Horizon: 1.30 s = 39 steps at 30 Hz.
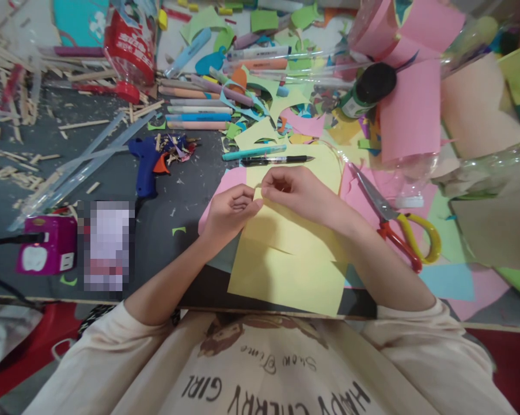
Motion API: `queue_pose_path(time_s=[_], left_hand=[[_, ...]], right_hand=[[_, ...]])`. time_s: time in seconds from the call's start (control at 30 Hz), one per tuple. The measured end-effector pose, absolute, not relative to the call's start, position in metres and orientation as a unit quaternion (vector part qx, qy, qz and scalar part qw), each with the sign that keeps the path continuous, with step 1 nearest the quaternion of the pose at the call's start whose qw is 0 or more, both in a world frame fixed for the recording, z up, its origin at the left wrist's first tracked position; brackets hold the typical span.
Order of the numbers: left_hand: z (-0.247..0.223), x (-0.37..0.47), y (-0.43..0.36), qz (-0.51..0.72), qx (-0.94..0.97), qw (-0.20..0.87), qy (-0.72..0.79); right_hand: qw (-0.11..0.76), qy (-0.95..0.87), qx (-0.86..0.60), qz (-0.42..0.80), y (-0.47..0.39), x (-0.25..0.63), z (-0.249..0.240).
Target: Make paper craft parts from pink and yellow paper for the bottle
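Over a sheet of yellow paper [292, 276], both hands meet with their fingertips nearly touching. My left hand [231, 210] is closed in a pinch, thumb against the bent fingers. My right hand [292, 190] pinches from the other side. A small bit of yellow paper [257, 187] shows between the fingertips, mostly hidden by them; whether it belongs to a larger sheet I cannot tell. Just beyond the hands lie a black pen [277, 160] and a teal marker [254, 153]. Scissors [387, 216] with one yellow and one red handle rest right of my right forearm, on pink paper [363, 196].
A blue glue gun [146, 164], a purple box [46, 245] and a blurred-out rectangle [108, 245] are on the left. Markers [199, 117], paper scraps and a red-labelled bottle [130, 52] crowd the back. Paper-wrapped bottles [410, 109] and a dark-lidded jar [367, 89] stand at right.
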<state>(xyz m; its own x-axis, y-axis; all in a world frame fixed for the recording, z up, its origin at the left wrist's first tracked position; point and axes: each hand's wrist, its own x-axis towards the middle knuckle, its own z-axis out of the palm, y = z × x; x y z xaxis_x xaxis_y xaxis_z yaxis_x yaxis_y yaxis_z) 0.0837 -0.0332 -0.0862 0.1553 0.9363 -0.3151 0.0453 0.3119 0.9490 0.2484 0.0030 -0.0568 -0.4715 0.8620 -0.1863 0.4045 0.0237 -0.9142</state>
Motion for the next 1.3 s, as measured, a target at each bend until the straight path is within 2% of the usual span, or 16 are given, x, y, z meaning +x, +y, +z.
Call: queue_pose_path(time_s=[0.27,0.57,0.67,0.83,1.13,1.3], left_hand=[[-0.080,0.084,-0.031,0.384,0.511,0.516,0.570],[-0.084,0.074,-0.024,0.459,0.504,0.422,0.598],[-0.088,0.070,-0.022,0.465,0.485,0.461,0.579],[-0.090,0.072,-0.025,0.382,0.467,0.579,0.548],[-0.088,0.063,-0.017,0.442,0.430,0.490,0.616],[-0.091,0.061,-0.015,0.449,0.427,0.475,0.625]], right_hand=[[0.201,-0.695,-0.455,0.519,0.000,0.246,-0.059],[0.185,-0.710,-0.441,0.517,0.019,0.270,-0.055],[0.179,-0.718,-0.428,0.519,0.020,0.273,-0.054],[0.173,-0.727,-0.419,0.515,0.015,0.266,-0.052],[0.154,-0.714,-0.489,0.477,0.034,0.303,-0.047],[0.086,-0.695,-0.546,0.459,0.041,0.330,-0.029]])
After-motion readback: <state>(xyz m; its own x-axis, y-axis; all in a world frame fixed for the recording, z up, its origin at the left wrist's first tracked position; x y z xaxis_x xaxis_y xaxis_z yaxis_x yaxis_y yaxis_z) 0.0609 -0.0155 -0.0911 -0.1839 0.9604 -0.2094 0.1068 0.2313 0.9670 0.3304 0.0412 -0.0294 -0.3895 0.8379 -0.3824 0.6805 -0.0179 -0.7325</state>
